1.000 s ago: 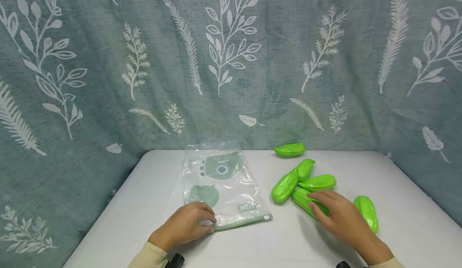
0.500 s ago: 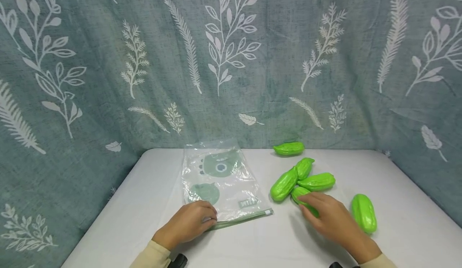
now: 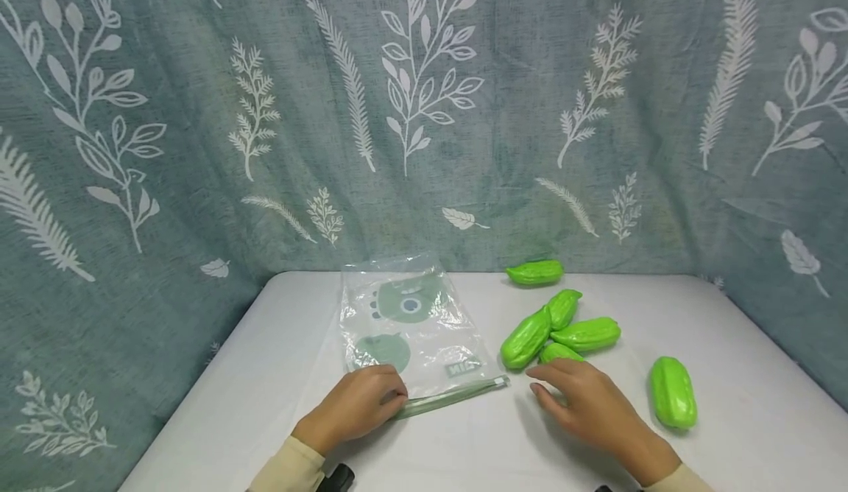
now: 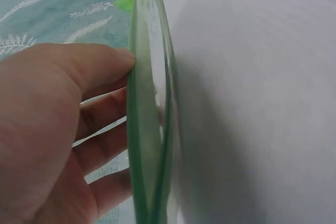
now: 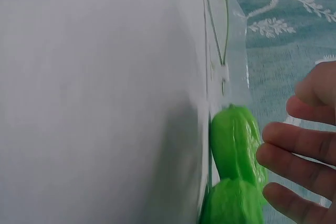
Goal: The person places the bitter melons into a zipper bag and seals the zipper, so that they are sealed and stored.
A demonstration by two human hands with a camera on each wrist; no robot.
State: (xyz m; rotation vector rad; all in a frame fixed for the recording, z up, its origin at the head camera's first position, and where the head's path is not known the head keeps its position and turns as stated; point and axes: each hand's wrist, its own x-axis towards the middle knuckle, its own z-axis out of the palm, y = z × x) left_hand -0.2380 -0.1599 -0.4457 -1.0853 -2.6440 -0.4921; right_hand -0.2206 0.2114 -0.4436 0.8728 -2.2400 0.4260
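My left hand [image 3: 361,407] pinches the green zip edge of a clear zip bag [image 3: 430,367] lying flat with pale green cartoon prints. In the left wrist view the thumb presses this zip strip [image 4: 137,129] with fingers behind it, and the bag's mouth gapes a little. My right hand [image 3: 589,411] holds nothing, its fingers spread and slightly bent beside a green ridged gourd [image 3: 559,352], partly hidden by the hand. In the right wrist view the fingertips are close to two gourds [image 5: 233,140]; whether they touch cannot be told.
Several similar gourds [image 3: 586,334] cluster right of the bag. One gourd [image 3: 535,272] lies at the table's back edge, another gourd [image 3: 673,392] at the right. A leaf-patterned curtain [image 3: 424,109] hangs behind and beside the white table [image 3: 464,455].
My right hand has moved left and slightly toward me, uncovering more of the gap before the right-hand gourd. The left hand has lifted the zip edge slightly, and the bag's mouth has shifted.
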